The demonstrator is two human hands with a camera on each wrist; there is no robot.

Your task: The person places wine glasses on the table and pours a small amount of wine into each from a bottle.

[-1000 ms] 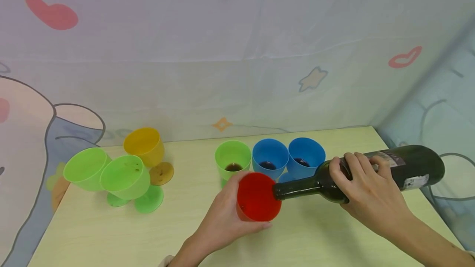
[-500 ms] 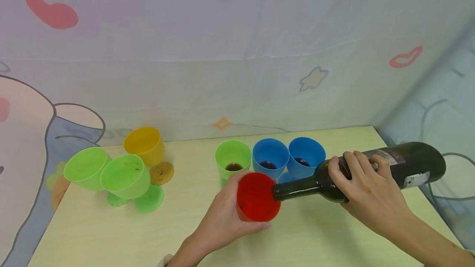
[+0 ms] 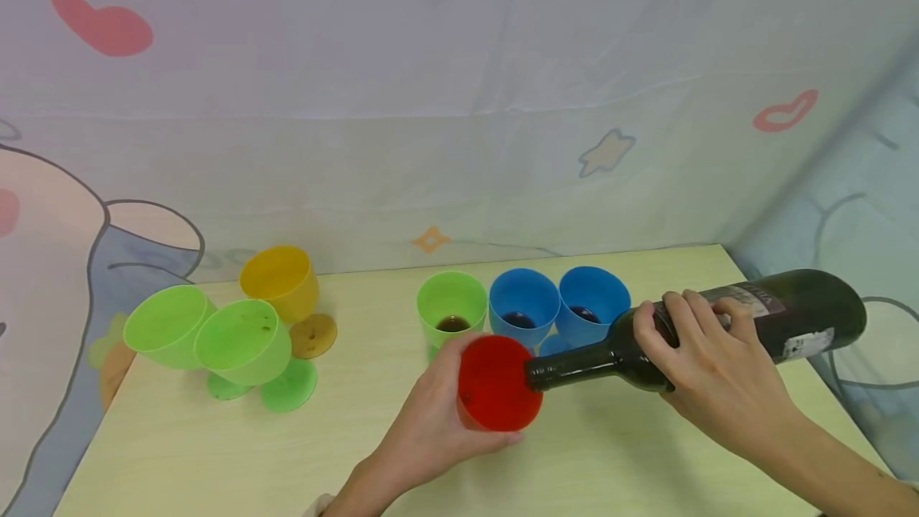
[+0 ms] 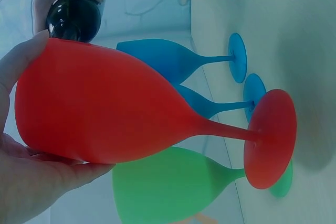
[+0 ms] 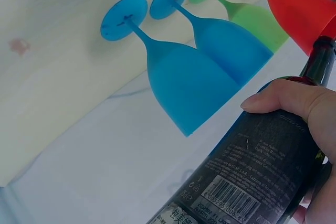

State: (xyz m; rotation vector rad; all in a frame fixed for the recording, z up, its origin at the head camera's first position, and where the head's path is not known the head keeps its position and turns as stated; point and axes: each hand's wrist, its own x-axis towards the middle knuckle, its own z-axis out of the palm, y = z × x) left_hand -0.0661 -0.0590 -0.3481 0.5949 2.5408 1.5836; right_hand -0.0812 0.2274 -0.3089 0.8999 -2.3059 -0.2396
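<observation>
My left hand [image 3: 438, 405] grips a red wine glass [image 3: 500, 397] around its bowl; the left wrist view shows its stem and round foot [image 4: 270, 139] over the tabletop. With my right hand [image 3: 718, 377] I hold a dark green wine bottle [image 3: 804, 313] around its shoulder. The bottle is tilted, its base raised to the right and its mouth [image 3: 534, 373] right at the red glass's rim. Dark specks show on the red inner wall. In the right wrist view the bottle's back label [image 5: 247, 166] carries a barcode.
Behind the red glass stand a green glass [image 3: 451, 297] and two blue glasses, one in the middle [image 3: 523, 301] and one on the right [image 3: 594, 301], each with dark liquid inside. Two green glasses and a yellow glass [image 3: 280, 286] stand at the left. A printed cloth [image 3: 459, 102] hangs behind the table.
The bottle's base has risen slightly, so it tilts more steeply, and its mouth has shifted a little left over the red glass. The left hand and red glass stay nearly still.
</observation>
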